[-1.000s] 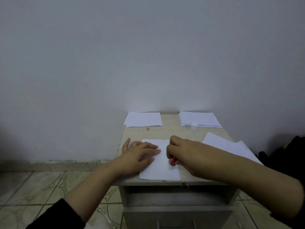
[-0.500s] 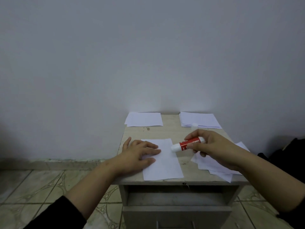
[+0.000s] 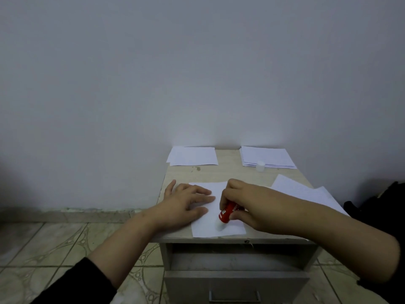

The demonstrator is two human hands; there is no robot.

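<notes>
Head view. Small cabinet top [image 3: 186, 174] against a plain wall. The left hand [image 3: 186, 205] lies flat, fingers spread and straight, pressing the near sheet of paper [image 3: 206, 229] so it cannot slide under the rubbing. The right hand [image 3: 247, 205] grips a red glue stick [image 3: 226, 212], fingers and thumb curled round its barrel, the stick tilted with its white tip touching the sheet near the front edge; likely gluing along that margin. The white cap [image 3: 260, 166] stands well apart at the back, by the right paper stack [image 3: 267, 156], out of the way. Another stack [image 3: 192, 155] sits back left; loose sheets [image 3: 306, 191] lie just right of the working arm, within reach for joining.
</notes>
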